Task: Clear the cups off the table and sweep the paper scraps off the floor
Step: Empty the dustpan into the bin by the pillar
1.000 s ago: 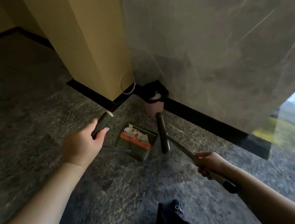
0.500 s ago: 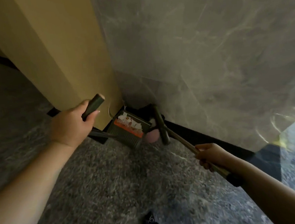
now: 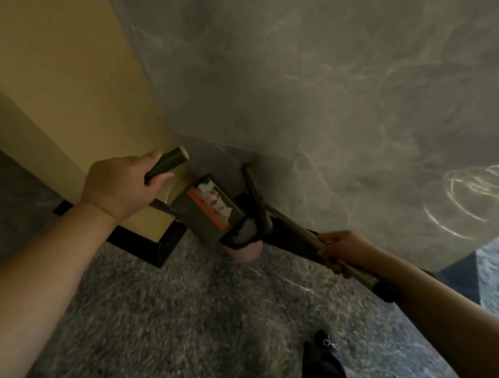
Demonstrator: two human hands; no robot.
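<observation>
- Paper scraps [image 3: 214, 202] lying white and orange inside the dustpan [image 3: 207, 215], just beyond the left hand [image 3: 121, 186] and a little to its right, off the floor already.
- Left hand clamped around the dark grip of the dustpan handle [image 3: 166, 165], fingers curled over it, pan hanging tilted below and ahead of the knuckles.
- Right hand [image 3: 345, 251] wrapped around the metal broom shaft [image 3: 293, 225], broom head [image 3: 255, 197] raised well ahead and to the left of that hand, beside the dustpan.
- Pink waste bin [image 3: 244, 251] with a black liner [image 3: 240, 235] sitting between the two hands, directly under the low edge of the dustpan, in the corner against the grey marble wall [image 3: 324, 92].
- Sweeping judged done: no loose scraps visible on the speckled floor [image 3: 178, 315] near either hand.
- Remaining step, by appearance: tipping the scraps into the bin, not yet finished since scraps sit in the pan.
- Cups and table out of sight; impossible to tell whether that part is complete.
- Dark shoe [image 3: 323, 354] visible below the right forearm.
</observation>
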